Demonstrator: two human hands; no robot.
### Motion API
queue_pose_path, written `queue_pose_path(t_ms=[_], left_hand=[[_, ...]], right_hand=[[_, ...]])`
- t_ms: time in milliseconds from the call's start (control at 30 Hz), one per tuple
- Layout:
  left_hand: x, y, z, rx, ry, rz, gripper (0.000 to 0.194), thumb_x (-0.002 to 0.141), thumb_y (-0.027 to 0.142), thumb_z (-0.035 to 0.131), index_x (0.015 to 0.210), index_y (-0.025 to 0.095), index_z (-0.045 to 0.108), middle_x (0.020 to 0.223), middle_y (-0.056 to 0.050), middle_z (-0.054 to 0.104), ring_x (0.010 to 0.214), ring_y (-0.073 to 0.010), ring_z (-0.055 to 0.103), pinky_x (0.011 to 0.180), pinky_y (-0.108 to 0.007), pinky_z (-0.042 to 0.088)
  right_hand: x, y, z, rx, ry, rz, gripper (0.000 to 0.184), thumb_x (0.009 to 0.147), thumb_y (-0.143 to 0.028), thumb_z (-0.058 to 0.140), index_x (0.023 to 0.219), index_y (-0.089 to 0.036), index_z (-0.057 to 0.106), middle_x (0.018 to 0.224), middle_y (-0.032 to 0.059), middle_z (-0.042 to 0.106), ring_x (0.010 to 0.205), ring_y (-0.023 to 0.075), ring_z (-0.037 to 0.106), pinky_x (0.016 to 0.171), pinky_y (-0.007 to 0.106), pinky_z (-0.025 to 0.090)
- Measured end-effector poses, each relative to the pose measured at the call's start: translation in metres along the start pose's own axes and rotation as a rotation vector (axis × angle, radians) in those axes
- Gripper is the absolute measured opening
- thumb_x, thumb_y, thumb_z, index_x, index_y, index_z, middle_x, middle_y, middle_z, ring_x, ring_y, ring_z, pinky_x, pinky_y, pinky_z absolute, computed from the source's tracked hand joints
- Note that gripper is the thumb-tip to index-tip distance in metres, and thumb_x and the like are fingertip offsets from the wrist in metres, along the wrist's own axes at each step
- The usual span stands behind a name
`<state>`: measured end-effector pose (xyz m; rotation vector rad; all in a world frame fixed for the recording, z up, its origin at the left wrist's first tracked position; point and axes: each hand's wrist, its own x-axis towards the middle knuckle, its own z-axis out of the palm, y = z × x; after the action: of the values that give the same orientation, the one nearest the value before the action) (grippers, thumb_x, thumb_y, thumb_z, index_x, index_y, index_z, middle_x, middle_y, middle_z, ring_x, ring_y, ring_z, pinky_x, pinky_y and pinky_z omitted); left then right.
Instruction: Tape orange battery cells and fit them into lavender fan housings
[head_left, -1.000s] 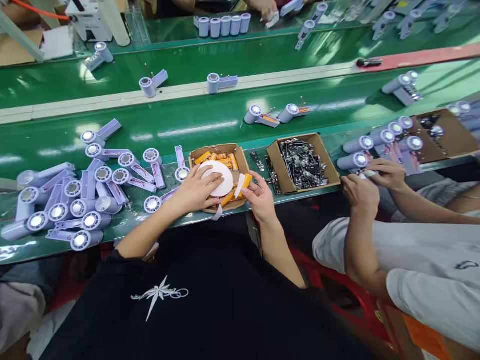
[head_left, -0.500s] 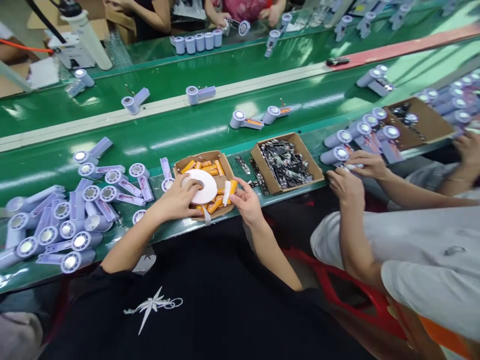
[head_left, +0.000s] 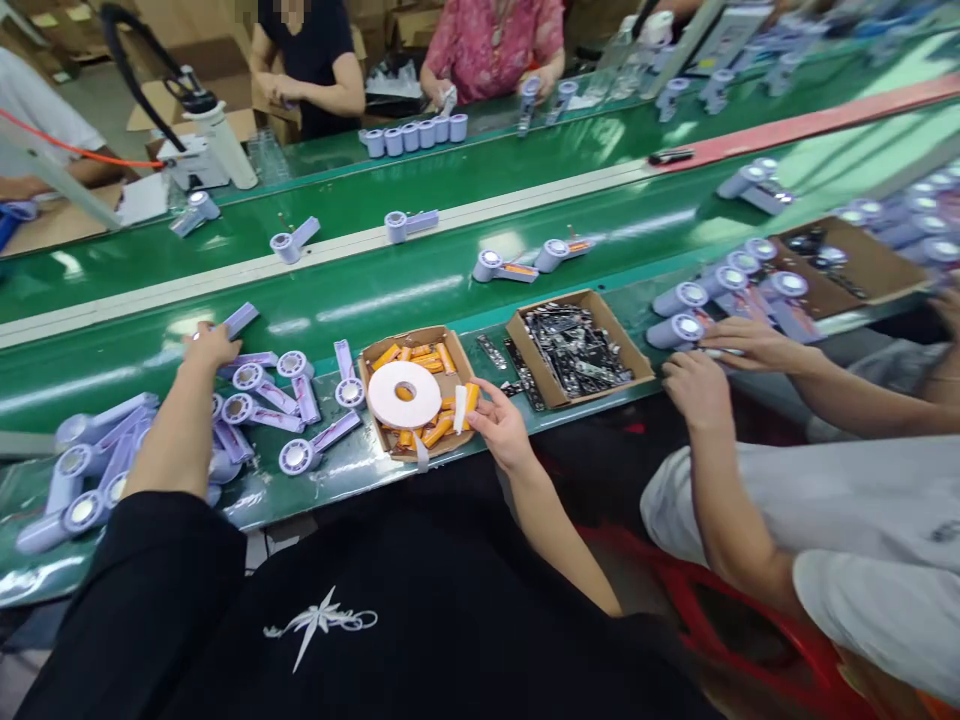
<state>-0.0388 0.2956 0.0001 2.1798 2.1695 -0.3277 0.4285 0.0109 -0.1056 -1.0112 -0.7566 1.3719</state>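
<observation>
Green belts [head_left: 360,290] run right across the workshop, with a pale rail [head_left: 510,207] between them and a glossy green bench [head_left: 300,503] along our side. Our left hand [head_left: 214,345] is stretched out to the far edge of the casing pile, fingers draped over the round end of a purple casing [head_left: 241,320] whose flat handle pokes out past them; we honestly can't tell if the grip has closed on it. Our right hand [head_left: 501,428] is pinching an orange battery [head_left: 472,400] between thumb and fingers, over the right edge of a shallow cardboard box [head_left: 463,362], with a white strip [head_left: 460,410] against the battery's left side. Inside that box we've got loads more orange batteries [head_left: 436,432], plus a fat white tape roll [head_left: 382,395] lying flat on top, its loose end hanging over the front edge. Just right of it sits a second box [head_left: 535,362] full of dark circuit boards [head_left: 574,355]. Further right, a co-worker's hands [head_left: 699,390] are together by another bunch of purple casings [head_left: 727,280]. Across from us, someone in a pink top [head_left: 487,45] is behind a neat row of purple cylinders [head_left: 416,135].
</observation>
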Motion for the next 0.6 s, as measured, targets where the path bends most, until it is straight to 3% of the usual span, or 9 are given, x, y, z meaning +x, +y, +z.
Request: queue_pose_path(t_ms=[100, 200, 300, 367, 433, 533, 600], left_hand=[[0.002, 0.002, -0.007, 0.071, -0.018, -0.112, 0.057, 0.100, 0.035, 0.042, 0.138, 0.004, 0.070, 0.145, -0.027, 0.066, 0.126, -0.0383, 0.064, 0.107, -0.061, 0.055], [0.004, 0.022, -0.016, 0.096, 0.001, -0.066, 0.051, 0.101, 0.030, 0.041, 0.132, 0.012, 0.077, 0.150, -0.021, 0.067, 0.122, -0.0380, 0.067, 0.102, -0.055, 0.059], [0.011, 0.058, -0.016, 0.077, 0.052, 0.111, 0.055, 0.106, 0.035, 0.039, 0.146, 0.016, 0.071, 0.161, -0.016, 0.059, 0.131, -0.0371, 0.061, 0.111, -0.053, 0.054], [0.017, 0.091, -0.010, 0.047, 0.069, 0.266, 0.055, 0.109, 0.039, 0.039, 0.154, 0.024, 0.066, 0.167, -0.008, 0.055, 0.140, -0.0327, 0.055, 0.120, -0.048, 0.049], [0.022, 0.129, 0.000, 0.021, 0.048, 0.427, 0.049, 0.109, 0.039, 0.044, 0.151, 0.034, 0.069, 0.167, -0.001, 0.055, 0.145, -0.0289, 0.051, 0.124, -0.042, 0.045], [0.025, 0.183, 0.016, 0.025, -0.043, 0.658, 0.043, 0.098, 0.030, 0.060, 0.137, 0.027, 0.079, 0.156, -0.012, 0.063, 0.143, -0.0375, 0.051, 0.120, -0.050, 0.048], [0.024, 0.208, 0.025, 0.021, -0.056, 0.675, 0.042, 0.092, 0.029, 0.068, 0.131, 0.020, 0.081, 0.147, -0.021, 0.067, 0.143, -0.0452, 0.052, 0.118, -0.060, 0.048]], right_hand=[[0.002, 0.000, 0.001, 0.010, -0.006, -0.001, 0.089, 0.074, -0.053, 0.099, 0.150, -0.026, 0.061, 0.114, 0.0100, 0.086, 0.105, 0.0302, 0.085, 0.098, 0.045, 0.069], [0.003, -0.002, 0.001, -0.030, -0.054, 0.015, 0.087, 0.077, -0.051, 0.098, 0.151, -0.026, 0.060, 0.115, 0.0096, 0.086, 0.102, 0.0280, 0.085, 0.094, 0.042, 0.069], [0.002, -0.003, 0.000, -0.089, -0.080, 0.030, 0.085, 0.078, -0.048, 0.097, 0.151, -0.025, 0.060, 0.115, 0.0089, 0.085, 0.101, 0.0259, 0.084, 0.093, 0.038, 0.069], [0.003, -0.004, 0.000, -0.118, -0.061, 0.032, 0.084, 0.078, -0.048, 0.097, 0.150, -0.024, 0.061, 0.113, 0.0087, 0.086, 0.102, 0.0253, 0.084, 0.093, 0.037, 0.069], [0.002, -0.004, 0.001, -0.126, -0.024, 0.032, 0.084, 0.077, -0.049, 0.098, 0.148, -0.024, 0.061, 0.114, 0.0092, 0.086, 0.104, 0.0254, 0.084, 0.094, 0.037, 0.068], [-0.003, -0.006, 0.005, -0.127, 0.030, 0.023, 0.083, 0.075, -0.051, 0.099, 0.145, -0.025, 0.062, 0.118, 0.0103, 0.086, 0.109, 0.0269, 0.084, 0.098, 0.040, 0.068], [-0.009, -0.011, 0.008, -0.141, 0.036, 0.021, 0.080, 0.075, -0.051, 0.099, 0.143, -0.026, 0.063, 0.116, 0.0102, 0.086, 0.109, 0.0280, 0.084, 0.100, 0.043, 0.067]])
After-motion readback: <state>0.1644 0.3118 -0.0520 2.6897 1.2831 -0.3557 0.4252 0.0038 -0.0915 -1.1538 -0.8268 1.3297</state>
